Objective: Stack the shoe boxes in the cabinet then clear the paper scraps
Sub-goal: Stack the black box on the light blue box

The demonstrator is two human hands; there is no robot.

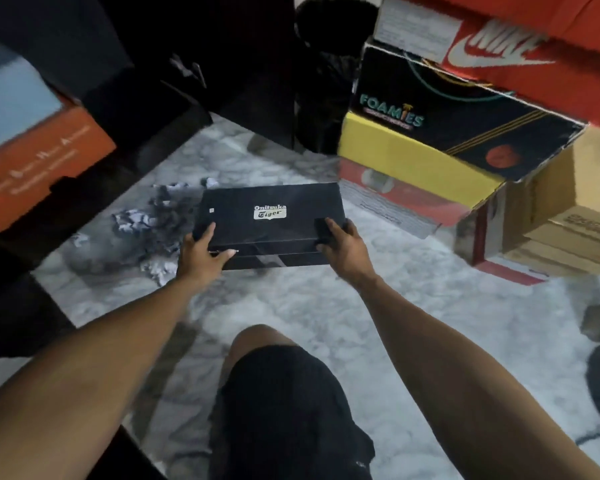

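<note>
Held box: We count one black shoe box (269, 221) with a white "Onitsuka Tiger" label on its lid, held level above the marbled floor (312, 306), in front of the person's knee (257, 341).
Left hand (201, 252): We see it gripping the near left corner of the black shoe box, thumb on the lid, fingers curled along the front wall.
Right hand (342, 242): We see it gripping the near right corner of the black shoe box, fingers wrapped over the lid edge.
Paper scraps (142, 233): One loose heap of crumpled grey-white pieces lies on the floor just left of the black shoe box; we cannot count the pieces.
Box stack, right of the black shoe box: We count, top down, one red Nike box (499, 46), one black Foamies box (447, 112), one yellow box (409, 164) and one red box (395, 199); brown cartons (575, 209) stand beside them.
Far left of the black shoe box: One orange box (39, 168) sits in a dark cabinet (125, 109).
</note>
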